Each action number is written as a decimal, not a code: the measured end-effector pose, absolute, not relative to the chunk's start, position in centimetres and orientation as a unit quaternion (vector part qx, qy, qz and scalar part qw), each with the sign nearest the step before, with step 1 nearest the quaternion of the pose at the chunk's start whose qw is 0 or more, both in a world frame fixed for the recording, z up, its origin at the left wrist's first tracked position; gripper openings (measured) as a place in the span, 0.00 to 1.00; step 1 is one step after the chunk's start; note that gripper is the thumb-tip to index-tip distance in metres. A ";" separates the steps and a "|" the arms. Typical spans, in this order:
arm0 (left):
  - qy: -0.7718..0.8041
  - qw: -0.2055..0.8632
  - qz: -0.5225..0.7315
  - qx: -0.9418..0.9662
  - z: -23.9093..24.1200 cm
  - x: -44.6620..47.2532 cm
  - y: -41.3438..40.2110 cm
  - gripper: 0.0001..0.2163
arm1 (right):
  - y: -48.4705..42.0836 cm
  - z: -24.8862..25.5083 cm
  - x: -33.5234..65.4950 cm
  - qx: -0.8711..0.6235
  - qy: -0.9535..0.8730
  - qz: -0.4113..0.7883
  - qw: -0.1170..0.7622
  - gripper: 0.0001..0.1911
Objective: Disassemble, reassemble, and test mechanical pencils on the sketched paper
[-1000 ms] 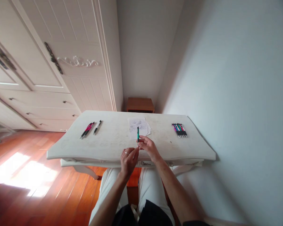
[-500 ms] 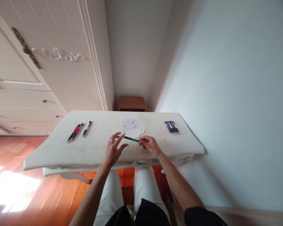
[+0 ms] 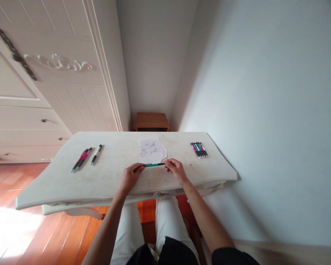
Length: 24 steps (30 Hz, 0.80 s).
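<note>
A green pen (image 3: 153, 165) lies level between my two hands, just above the white table (image 3: 113, 176). My left hand (image 3: 131, 176) pinches its left end and my right hand (image 3: 175, 170) pinches its right end. A scribbled sheet of paper (image 3: 151, 149) lies flat just beyond the pen.
Three pens (image 3: 85, 158), two pink and one white, lie on the table's left side. A row of several pens (image 3: 199, 149) lies at the right. A white wardrobe (image 3: 44, 73) stands on the left, a brown stool (image 3: 151, 121) behind the table, a wall close on the right.
The pen went from upright to level. My left hand opened, then closed on the pen's left end. The view shifted left.
</note>
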<state>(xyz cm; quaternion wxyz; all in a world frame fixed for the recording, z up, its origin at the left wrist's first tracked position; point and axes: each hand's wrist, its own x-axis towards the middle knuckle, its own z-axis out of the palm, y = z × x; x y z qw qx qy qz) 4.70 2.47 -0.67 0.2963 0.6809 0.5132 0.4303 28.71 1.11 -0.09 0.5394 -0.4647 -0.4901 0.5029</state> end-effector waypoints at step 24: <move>0.497 0.331 0.451 0.663 -0.6 4.3 0.8 0.12 | 0.4 -0.3 28.4 -0.482 -0.543 0.440 0.528 0.17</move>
